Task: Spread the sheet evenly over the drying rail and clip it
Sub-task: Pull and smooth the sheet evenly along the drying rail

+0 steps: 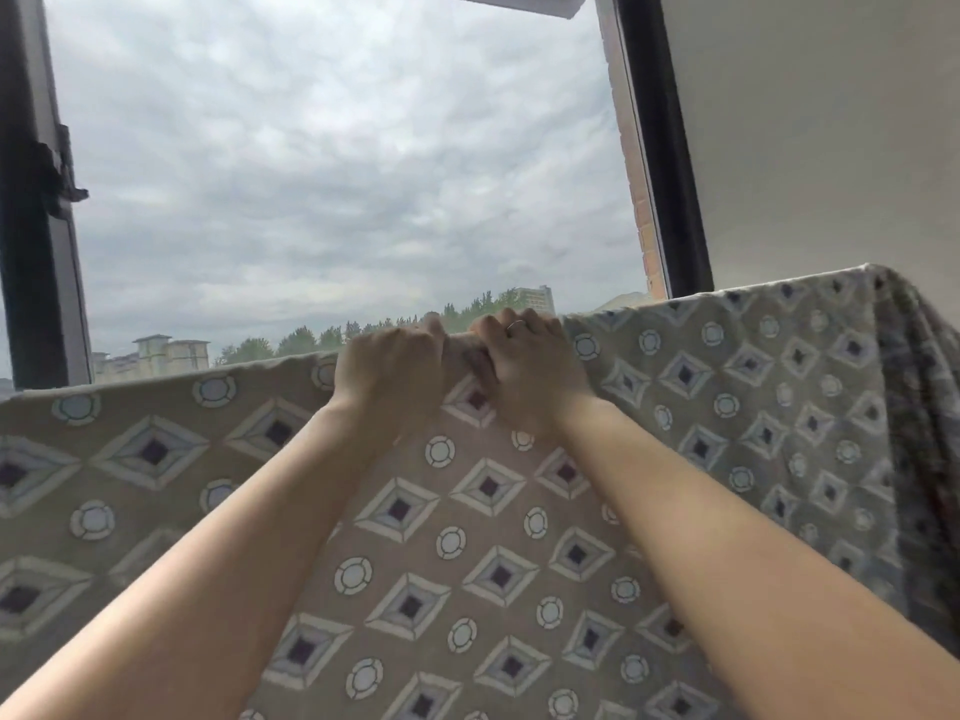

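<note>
A patterned sheet [467,537], printed with diamonds and small rings on a grey-brown ground, is seen draped over a drying rail at an open window, its top fold running from the lower left up to the right, where the cloth turns a corner and hangs down in darker folds. The rail itself is hidden under the fabric. Both hands are raised to the top fold near the middle of the frame, almost touching each other. The left hand [389,371] is clenched over the upper edge of the sheet, knuckles toward the camera, and the right hand [524,366], with a thin ring [516,326] on one finger, is closed on the same edge just beside it; a small bunch of cloth is gathered between the two. The sheet hangs below and in front of the bare forearms, filling the lower half of the view. Beyond the dark window frame [670,174], a heavy overcast sky [332,163], a line of trees [311,340] and distant buildings [161,350] are visible.
</note>
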